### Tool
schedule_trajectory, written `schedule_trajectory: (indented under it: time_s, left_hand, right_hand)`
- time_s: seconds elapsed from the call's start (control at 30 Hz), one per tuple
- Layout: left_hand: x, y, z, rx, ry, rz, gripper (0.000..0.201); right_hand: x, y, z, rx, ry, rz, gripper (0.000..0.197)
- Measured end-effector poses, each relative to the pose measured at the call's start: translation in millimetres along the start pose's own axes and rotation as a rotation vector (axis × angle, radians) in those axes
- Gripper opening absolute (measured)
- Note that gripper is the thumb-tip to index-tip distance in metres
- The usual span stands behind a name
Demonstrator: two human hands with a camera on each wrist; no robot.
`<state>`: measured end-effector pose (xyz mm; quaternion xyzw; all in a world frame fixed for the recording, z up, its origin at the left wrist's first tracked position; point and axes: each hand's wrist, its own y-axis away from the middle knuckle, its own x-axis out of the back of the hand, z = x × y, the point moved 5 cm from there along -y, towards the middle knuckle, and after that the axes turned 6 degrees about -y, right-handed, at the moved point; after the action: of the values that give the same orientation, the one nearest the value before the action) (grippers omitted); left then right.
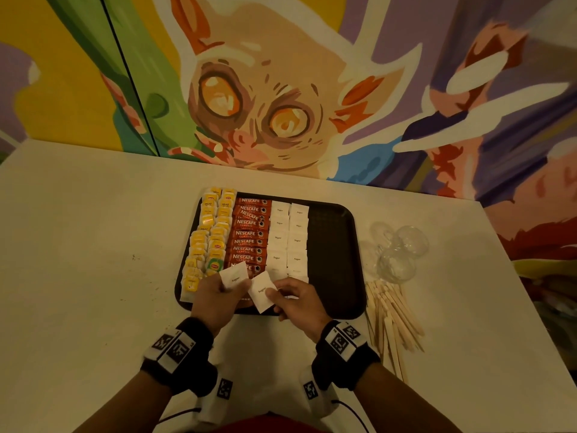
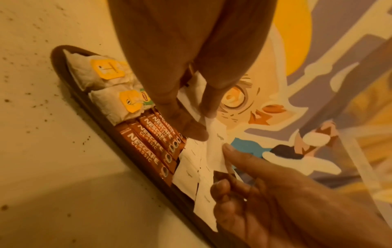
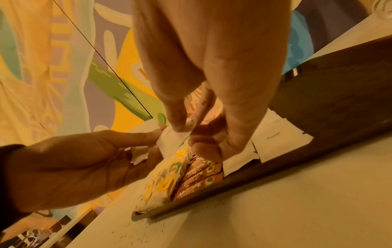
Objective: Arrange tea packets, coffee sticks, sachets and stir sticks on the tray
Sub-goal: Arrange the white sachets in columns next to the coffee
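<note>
A dark brown tray (image 1: 331, 245) holds two columns of yellow tea packets (image 1: 207, 239), a column of red Nescafe coffee sticks (image 1: 249, 235) and two columns of white sugar sachets (image 1: 287, 239). Its right part is bare. Over the tray's near edge my left hand (image 1: 224, 287) pinches one sugar sachet (image 1: 234, 276) and my right hand (image 1: 276, 295) pinches another sugar sachet (image 1: 262, 292). The two sachets almost touch. In the left wrist view, the left fingers (image 2: 169, 104) grip a sachet (image 2: 191, 97) above the coffee sticks (image 2: 144, 146). Wooden stir sticks (image 1: 390, 314) lie on the table, right of the tray.
Clear glass cups (image 1: 399, 251) stand on the white table (image 1: 93, 245) just right of the tray, behind the stir sticks. A painted mural wall (image 1: 281, 89) rises along the table's far edge. Dark crumbs (image 2: 31, 100) speckle the table near the tray's left rim.
</note>
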<state>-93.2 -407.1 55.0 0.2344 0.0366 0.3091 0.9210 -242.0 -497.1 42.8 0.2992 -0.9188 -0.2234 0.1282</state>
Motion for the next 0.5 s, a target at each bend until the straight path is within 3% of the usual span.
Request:
schedule_trajectory:
  time_s: [0.13,0.5]
  left_hand:
    - [-2,1,0,-0.041,-0.078,-0.011,0.017]
    - [-2,8,-7,0.034,-0.020,-0.001,0.009]
  right_hand:
    - [2,0,2,0.006,0.001,0.004,0.019]
    - [14,-20,26,-0.176,-0.040,0.242,0.024]
